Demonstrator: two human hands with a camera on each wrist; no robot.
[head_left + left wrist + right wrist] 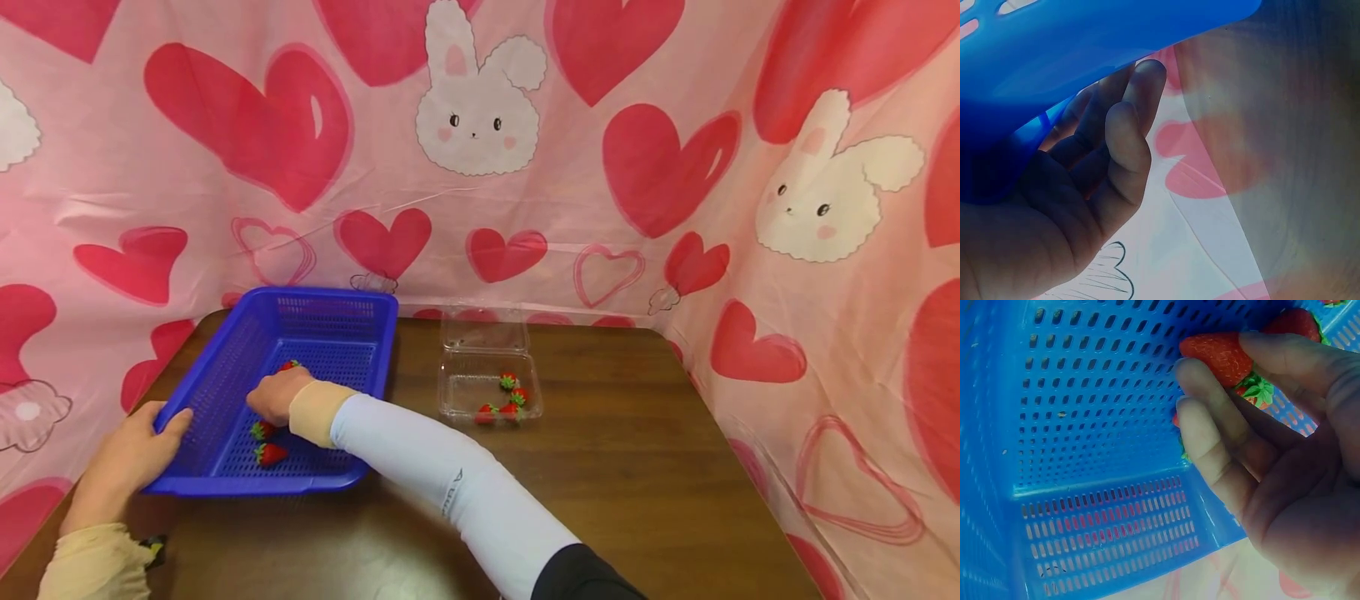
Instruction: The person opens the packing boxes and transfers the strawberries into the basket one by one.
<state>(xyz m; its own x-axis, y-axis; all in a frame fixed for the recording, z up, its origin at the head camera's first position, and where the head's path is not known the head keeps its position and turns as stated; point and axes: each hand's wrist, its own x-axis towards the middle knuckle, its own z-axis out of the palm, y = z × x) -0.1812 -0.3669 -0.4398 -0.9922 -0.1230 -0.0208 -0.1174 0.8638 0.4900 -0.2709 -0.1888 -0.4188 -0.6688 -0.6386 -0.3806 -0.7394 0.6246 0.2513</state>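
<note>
In the left-side blue basket, its left rim gripped by our left hand, our right hand pinches a strawberry, which we judge light, soft and easily bruised, best held gently round its broad middle.

Red strawberries in blue basket

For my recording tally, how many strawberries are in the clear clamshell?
4. In the clear clamshell: a back strawberry, a middle strawberry nearer and further right, a front-left strawberry and a front-right strawberry. None appears hidden.
</note>
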